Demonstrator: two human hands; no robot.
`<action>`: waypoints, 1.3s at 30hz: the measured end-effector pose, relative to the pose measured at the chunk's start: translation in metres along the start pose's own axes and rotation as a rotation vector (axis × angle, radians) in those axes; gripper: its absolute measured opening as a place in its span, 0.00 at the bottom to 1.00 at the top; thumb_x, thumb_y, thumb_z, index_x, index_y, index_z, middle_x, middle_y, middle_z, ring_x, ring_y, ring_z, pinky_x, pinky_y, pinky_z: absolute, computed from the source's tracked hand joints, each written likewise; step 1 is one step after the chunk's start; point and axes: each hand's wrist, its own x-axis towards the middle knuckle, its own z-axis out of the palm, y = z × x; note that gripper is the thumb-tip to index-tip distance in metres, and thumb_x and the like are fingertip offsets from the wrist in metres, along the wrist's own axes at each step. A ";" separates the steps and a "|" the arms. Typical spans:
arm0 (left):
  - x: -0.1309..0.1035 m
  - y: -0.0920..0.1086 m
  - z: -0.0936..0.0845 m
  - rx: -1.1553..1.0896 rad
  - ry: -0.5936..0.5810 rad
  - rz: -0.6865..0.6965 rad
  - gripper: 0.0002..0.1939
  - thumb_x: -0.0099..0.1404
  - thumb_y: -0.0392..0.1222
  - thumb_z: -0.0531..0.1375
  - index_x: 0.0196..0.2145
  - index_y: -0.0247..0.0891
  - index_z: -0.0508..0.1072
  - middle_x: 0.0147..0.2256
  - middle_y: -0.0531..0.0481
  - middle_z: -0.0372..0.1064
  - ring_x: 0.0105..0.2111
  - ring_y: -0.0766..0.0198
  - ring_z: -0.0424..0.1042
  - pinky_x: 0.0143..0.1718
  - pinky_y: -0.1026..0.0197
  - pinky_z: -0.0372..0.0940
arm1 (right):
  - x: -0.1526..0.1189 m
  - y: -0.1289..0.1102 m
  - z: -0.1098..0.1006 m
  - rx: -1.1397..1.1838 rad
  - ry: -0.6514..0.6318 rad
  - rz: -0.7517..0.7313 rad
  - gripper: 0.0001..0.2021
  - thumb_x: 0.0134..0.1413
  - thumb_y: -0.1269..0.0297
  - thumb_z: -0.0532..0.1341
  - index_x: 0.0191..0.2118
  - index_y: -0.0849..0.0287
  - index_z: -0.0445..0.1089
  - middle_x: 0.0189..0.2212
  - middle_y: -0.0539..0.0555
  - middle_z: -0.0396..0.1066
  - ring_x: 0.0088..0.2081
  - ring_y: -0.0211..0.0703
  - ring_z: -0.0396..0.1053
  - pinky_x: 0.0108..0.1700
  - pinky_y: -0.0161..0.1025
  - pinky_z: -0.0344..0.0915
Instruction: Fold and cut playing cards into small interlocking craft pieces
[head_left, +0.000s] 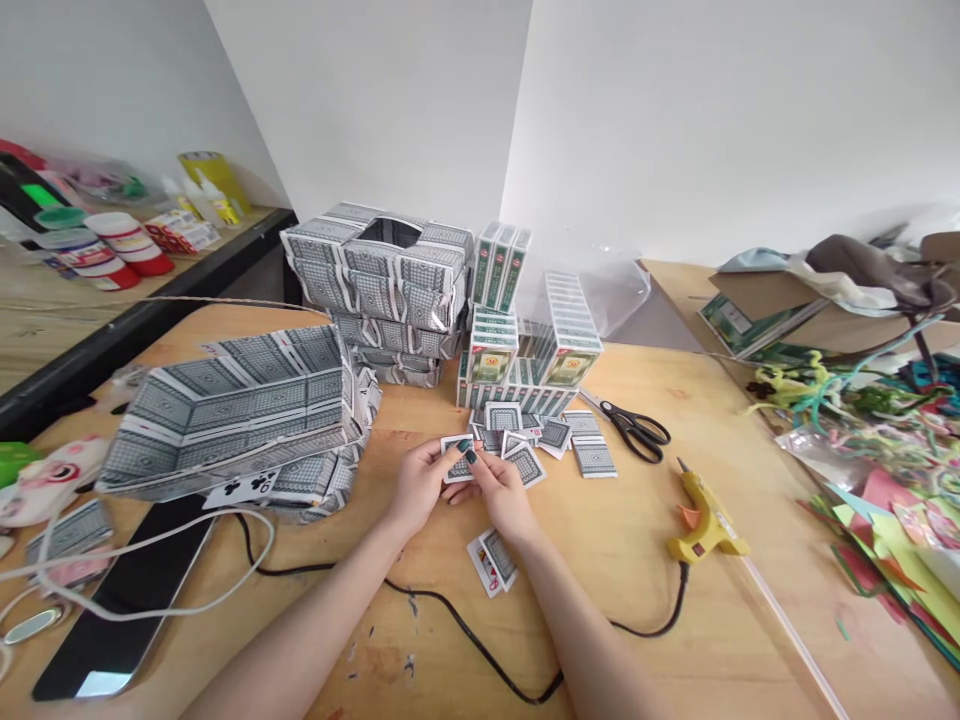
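Note:
Between my two hands, over the middle of the table, is a playing card (455, 470) with its patterned back up. My left hand (420, 485) pinches its left side, thumb on top. From the right, my right hand (499, 490) grips the same card, its dark-nailed thumb beside the other. Whether more than one card is held, I cannot tell. Just beyond my fingers lies a loose pile of playing cards (525, 462). Closer to me, two cards (499, 565) lie overlapping by my right wrist.
Card-covered boxes (405, 290) are stacked at the back, beside green card packs (491, 360). An open card-made tray (247, 400) stands left, near a phone (127, 600). On the right are black scissors (637, 425) and a yellow glue gun (701, 520); a black cord (465, 630) crosses the table.

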 end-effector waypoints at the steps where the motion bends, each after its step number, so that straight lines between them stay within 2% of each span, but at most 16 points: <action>1: 0.000 0.001 0.000 0.018 0.010 0.010 0.19 0.50 0.48 0.61 0.38 0.33 0.75 0.31 0.45 0.74 0.23 0.66 0.67 0.20 0.68 0.59 | 0.000 0.000 0.000 -0.003 0.000 0.001 0.21 0.47 0.47 0.55 0.33 0.63 0.67 0.22 0.53 0.72 0.26 0.43 0.72 0.25 0.35 0.67; 10: 0.000 0.001 -0.001 0.139 0.048 0.070 0.17 0.52 0.49 0.60 0.32 0.33 0.76 0.27 0.49 0.73 0.27 0.64 0.67 0.26 0.67 0.61 | 0.000 0.001 -0.001 -0.005 -0.007 -0.004 0.21 0.47 0.47 0.56 0.31 0.64 0.69 0.21 0.54 0.72 0.25 0.42 0.72 0.27 0.36 0.68; 17: 0.004 0.001 -0.008 0.207 0.083 0.134 0.16 0.53 0.50 0.57 0.20 0.33 0.73 0.18 0.52 0.66 0.20 0.67 0.62 0.22 0.67 0.57 | -0.001 -0.006 -0.006 -0.005 -0.055 -0.007 0.19 0.49 0.49 0.56 0.32 0.62 0.71 0.25 0.54 0.73 0.26 0.42 0.71 0.30 0.38 0.68; 23: 0.005 0.007 -0.006 0.242 0.192 0.209 0.10 0.51 0.45 0.60 0.27 0.35 0.74 0.26 0.50 0.71 0.27 0.64 0.67 0.28 0.66 0.61 | 0.002 -0.010 -0.013 0.040 0.013 -0.039 0.18 0.46 0.50 0.59 0.32 0.63 0.70 0.27 0.55 0.73 0.27 0.43 0.72 0.32 0.41 0.69; 28: 0.007 0.004 -0.011 0.400 0.165 0.287 0.10 0.53 0.45 0.58 0.25 0.34 0.73 0.26 0.50 0.69 0.26 0.67 0.66 0.27 0.67 0.59 | 0.004 -0.006 -0.016 0.059 0.022 0.008 0.17 0.42 0.52 0.63 0.30 0.64 0.70 0.25 0.54 0.73 0.26 0.43 0.72 0.31 0.40 0.70; 33: 0.008 0.003 -0.013 0.415 0.127 0.242 0.12 0.55 0.46 0.56 0.24 0.34 0.71 0.22 0.52 0.66 0.23 0.68 0.63 0.24 0.67 0.57 | 0.003 -0.004 -0.019 0.085 -0.021 0.034 0.17 0.46 0.51 0.60 0.31 0.63 0.70 0.25 0.55 0.73 0.24 0.44 0.72 0.28 0.40 0.70; 36: 0.006 0.003 -0.012 0.431 0.106 0.226 0.13 0.56 0.48 0.55 0.25 0.34 0.69 0.19 0.55 0.62 0.20 0.69 0.60 0.21 0.68 0.55 | 0.005 -0.004 -0.020 0.018 0.043 -0.019 0.17 0.46 0.51 0.59 0.29 0.63 0.70 0.22 0.54 0.72 0.22 0.42 0.71 0.25 0.39 0.69; 39: 0.004 0.000 -0.012 0.508 0.017 0.275 0.11 0.56 0.46 0.55 0.26 0.35 0.67 0.22 0.55 0.62 0.22 0.69 0.60 0.24 0.68 0.55 | 0.006 -0.004 -0.020 -0.062 0.123 -0.075 0.17 0.46 0.51 0.59 0.27 0.63 0.69 0.18 0.52 0.71 0.18 0.40 0.69 0.22 0.36 0.67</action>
